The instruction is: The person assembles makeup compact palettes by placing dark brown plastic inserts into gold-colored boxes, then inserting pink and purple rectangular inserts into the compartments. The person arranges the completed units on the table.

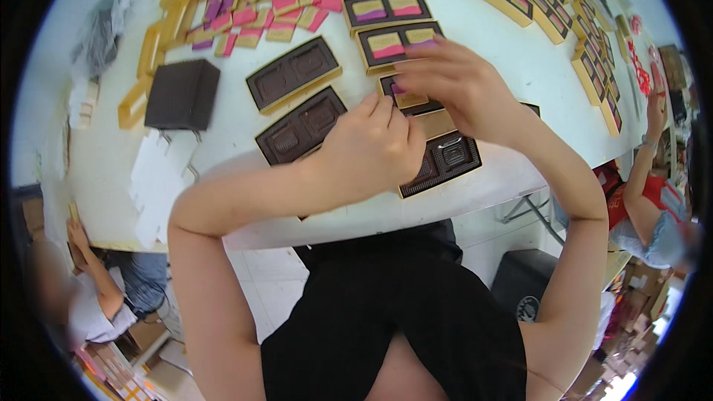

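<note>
My left hand, fingers curled, lies over the near edge of a small gold-edged box with a dark insert. Whatever it may pinch is hidden beneath it. My right hand hovers just above the same box, fingers loosely stretched and apart. A gold-and-purple wrapped piece shows in that box under my fingers. Beyond, two boxes hold such pieces: a filled box and a nearer filled box. Bare dark trays show in a left box, a lower left box and a front box.
A heap of pink, gold and purple pieces covers the far table. Gold box frames and a dark square box stand left. Rows of filled boxes line the far right. Other people sit at both sides, a hand on the right.
</note>
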Demonstrator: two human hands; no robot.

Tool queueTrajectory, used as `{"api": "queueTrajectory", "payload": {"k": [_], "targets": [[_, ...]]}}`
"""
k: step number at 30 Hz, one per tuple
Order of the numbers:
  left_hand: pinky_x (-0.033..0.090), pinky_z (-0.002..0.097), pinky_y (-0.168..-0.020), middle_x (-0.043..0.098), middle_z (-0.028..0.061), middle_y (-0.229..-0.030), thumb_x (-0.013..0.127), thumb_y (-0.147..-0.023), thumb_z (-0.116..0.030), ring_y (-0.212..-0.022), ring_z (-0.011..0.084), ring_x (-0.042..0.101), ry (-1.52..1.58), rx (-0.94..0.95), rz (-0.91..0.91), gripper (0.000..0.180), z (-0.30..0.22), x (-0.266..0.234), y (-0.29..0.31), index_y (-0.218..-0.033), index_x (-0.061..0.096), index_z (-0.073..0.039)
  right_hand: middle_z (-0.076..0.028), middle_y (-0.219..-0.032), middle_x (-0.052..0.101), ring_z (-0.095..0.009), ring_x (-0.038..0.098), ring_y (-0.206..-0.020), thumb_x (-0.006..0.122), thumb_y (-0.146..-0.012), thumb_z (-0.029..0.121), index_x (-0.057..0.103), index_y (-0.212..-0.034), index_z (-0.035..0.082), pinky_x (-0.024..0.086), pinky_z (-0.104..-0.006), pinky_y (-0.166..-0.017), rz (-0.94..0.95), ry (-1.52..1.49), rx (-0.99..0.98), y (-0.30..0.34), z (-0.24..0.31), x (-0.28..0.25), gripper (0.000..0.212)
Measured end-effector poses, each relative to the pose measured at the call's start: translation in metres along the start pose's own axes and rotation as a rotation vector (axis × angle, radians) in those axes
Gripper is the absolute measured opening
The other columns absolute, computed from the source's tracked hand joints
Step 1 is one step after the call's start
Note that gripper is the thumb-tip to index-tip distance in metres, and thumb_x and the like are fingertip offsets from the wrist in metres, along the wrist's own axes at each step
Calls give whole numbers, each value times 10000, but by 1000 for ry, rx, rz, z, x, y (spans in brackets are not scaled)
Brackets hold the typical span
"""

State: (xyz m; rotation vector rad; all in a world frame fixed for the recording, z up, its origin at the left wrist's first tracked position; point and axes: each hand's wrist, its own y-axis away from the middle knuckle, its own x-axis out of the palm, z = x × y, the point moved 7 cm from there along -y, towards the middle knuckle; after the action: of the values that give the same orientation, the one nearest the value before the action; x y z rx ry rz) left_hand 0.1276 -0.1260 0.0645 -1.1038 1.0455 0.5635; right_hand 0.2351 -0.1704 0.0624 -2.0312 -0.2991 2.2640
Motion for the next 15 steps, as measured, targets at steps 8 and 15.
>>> {"api": "queueTrajectory", "payload": {"k": [8, 15], "targets": [[240, 760, -1031, 200, 137, -1617, 701, -732, -640, -1475, 416, 190, 485, 240, 358, 895, -54, 10, -11, -1505, 357, -348, 10, -1637, 213, -298, 148, -1516, 439, -985, 563, 333, -1532, 301, 117, -687, -1151, 120, 71, 222, -8, -70, 40, 616], [237, 744, -1066, 252, 119, -1600, 622, -842, -629, -1487, 371, 182, 438, 232, 385, 803, -58, 60, -47, -1498, 396, -224, -1, -1614, 286, -259, 176, -1514, 350, -1008, 577, 354, -1533, 306, 2, -663, -1158, 106, 281, 423, 73, -151, 17, 590]]}}
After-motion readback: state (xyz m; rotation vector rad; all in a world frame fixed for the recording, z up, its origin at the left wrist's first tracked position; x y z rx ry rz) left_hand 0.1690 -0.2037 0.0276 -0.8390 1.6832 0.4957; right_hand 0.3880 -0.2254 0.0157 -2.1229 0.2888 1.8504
